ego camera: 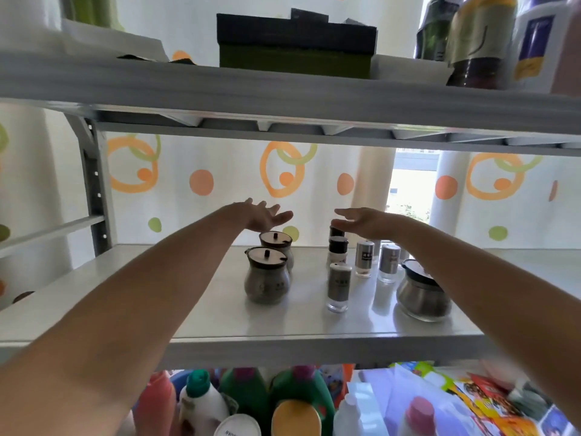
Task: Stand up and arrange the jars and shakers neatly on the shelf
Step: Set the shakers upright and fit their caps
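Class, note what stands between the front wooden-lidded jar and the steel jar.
One upright shaker, touching neither the wooden-lidded jar nor the steel jar; head view shows it.

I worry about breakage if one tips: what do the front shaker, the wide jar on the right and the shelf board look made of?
Front shaker: clear glass base, see-through at the bottom; grey metallic-looking sleeve. Wide jar: likely glass, with a brushed steel-like band and dark, plastic-looking lid. Shelf board: pale, glossy, reflective; painted metal or laminate, unclear.
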`<move>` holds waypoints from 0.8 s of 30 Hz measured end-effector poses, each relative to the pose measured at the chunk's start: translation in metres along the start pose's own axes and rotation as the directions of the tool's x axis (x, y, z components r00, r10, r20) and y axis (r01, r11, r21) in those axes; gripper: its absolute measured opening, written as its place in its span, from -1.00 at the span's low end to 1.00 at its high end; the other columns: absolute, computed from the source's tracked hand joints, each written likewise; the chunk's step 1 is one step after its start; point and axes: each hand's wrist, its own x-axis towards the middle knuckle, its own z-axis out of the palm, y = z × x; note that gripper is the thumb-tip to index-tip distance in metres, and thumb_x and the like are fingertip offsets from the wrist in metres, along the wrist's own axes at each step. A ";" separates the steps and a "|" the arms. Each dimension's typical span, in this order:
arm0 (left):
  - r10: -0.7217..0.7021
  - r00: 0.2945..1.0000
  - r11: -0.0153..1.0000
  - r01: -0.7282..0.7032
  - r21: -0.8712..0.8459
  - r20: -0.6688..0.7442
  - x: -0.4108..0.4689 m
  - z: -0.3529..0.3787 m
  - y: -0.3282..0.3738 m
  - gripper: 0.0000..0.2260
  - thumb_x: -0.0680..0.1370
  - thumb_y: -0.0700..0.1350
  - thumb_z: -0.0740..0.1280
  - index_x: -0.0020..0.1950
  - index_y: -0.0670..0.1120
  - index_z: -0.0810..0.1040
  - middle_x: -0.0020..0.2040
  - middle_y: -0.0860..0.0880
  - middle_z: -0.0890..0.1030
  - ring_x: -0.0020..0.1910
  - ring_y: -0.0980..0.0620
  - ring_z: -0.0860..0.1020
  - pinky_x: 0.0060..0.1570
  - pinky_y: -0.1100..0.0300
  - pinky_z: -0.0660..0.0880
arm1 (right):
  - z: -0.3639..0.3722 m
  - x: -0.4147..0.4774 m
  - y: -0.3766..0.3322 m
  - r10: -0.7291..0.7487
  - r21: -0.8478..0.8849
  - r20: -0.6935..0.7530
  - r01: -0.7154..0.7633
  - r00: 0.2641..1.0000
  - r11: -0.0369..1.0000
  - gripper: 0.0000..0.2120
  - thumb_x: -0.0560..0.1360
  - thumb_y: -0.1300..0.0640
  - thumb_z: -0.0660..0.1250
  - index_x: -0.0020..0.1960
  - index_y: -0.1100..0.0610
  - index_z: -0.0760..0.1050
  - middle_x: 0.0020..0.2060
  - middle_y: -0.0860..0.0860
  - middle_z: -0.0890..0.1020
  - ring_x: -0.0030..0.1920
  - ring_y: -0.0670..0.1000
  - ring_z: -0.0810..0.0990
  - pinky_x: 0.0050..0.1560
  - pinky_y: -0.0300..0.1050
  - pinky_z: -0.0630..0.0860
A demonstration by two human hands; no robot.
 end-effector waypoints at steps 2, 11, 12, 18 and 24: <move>0.036 0.999 0.999 -0.036 0.003 -0.018 -0.005 0.003 0.011 -0.37 0.55 0.33 -0.22 0.56 0.09 -0.14 0.58 -0.03 -0.13 0.56 -0.10 -0.19 0.50 -0.13 -0.19 | -0.003 -0.014 0.010 0.018 0.016 -0.027 -0.017 0.999 1.000 -0.40 0.56 -0.13 0.15 0.51 0.07 0.12 0.51 0.05 0.19 0.50 0.06 0.16 0.51 -0.03 0.07; 0.194 0.978 0.980 -0.197 -0.038 -0.074 -0.024 0.016 0.095 -0.35 0.54 0.35 -0.17 0.56 0.08 -0.09 0.58 -0.01 -0.05 0.56 -0.12 -0.14 0.47 -0.15 -0.15 | -0.032 -0.091 0.074 0.149 0.049 -0.135 -0.144 0.980 0.988 -0.36 0.54 -0.09 0.23 0.51 0.16 0.14 0.51 0.07 0.19 0.50 0.06 0.17 0.49 -0.06 0.10; 0.214 0.974 0.975 -0.218 -0.047 -0.069 -0.025 0.021 0.104 -0.35 0.54 0.34 -0.17 0.56 0.07 -0.07 0.59 -0.01 -0.04 0.56 -0.12 -0.14 0.46 -0.16 -0.15 | -0.032 -0.098 0.079 0.164 0.067 -0.138 -0.156 0.977 0.986 -0.36 0.54 -0.07 0.23 0.51 0.17 0.14 0.51 0.07 0.19 0.50 0.06 0.18 0.47 -0.08 0.11; 0.254 0.967 0.966 -0.254 -0.045 0.002 -0.024 0.038 0.128 -0.34 0.54 0.34 -0.18 0.57 0.07 -0.09 0.58 0.04 -0.13 0.55 -0.12 -0.19 0.48 -0.16 -0.18 | -0.024 -0.106 0.094 0.188 0.055 -0.116 -0.183 0.975 0.982 -0.33 0.52 -0.07 0.27 0.50 0.16 0.14 0.50 0.10 0.21 0.48 0.10 0.21 0.44 -0.05 0.15; 0.183 0.983 0.981 -0.182 -0.061 0.014 -0.013 0.030 0.110 -0.41 0.58 0.29 -0.15 0.56 0.06 -0.04 0.58 0.01 -0.04 0.56 -0.11 -0.18 0.47 -0.14 -0.16 | -0.015 -0.081 0.069 0.044 -0.005 -0.213 -0.046 0.976 0.999 -0.27 0.41 -0.07 0.42 0.48 0.07 0.22 0.47 0.04 0.29 0.47 0.04 0.25 0.42 -0.13 0.16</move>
